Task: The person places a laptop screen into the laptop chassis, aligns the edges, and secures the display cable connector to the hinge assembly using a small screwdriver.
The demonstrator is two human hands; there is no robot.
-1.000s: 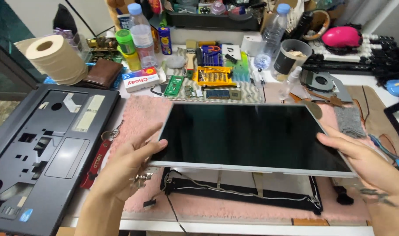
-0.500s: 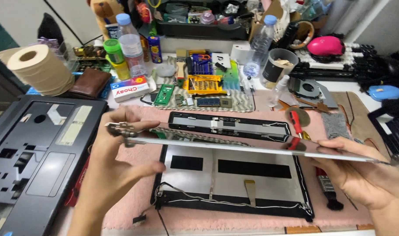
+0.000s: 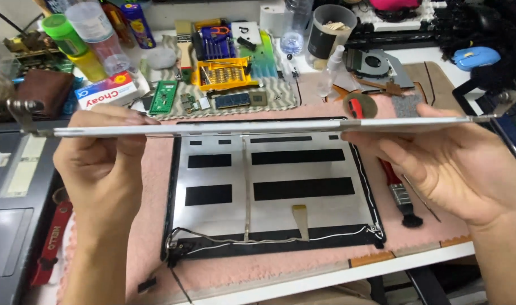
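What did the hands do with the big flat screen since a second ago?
Both hands, left hand and right hand, lifted the screen panel off the back cover and tipped it level, edge-on to the camera. Both keep their hold. The cover stayed on the pink mat.

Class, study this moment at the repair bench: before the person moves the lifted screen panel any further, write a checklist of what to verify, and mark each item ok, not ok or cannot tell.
1. Both hands hold the screen panel: ok; left hand grips one end, right hand the other.
2. Panel level: ok; seen edge-on, roughly horizontal.
3. Panel clear of the lid back cover: ok; a gap shows between them.
4. Cable still tying panel to cover: cannot tell; loose wires lie along the cover's lower edge.
5. Hinge bracket at the left end free of clutter: ok.
6. Brush out of the way: not ok; it lies under the right hand.
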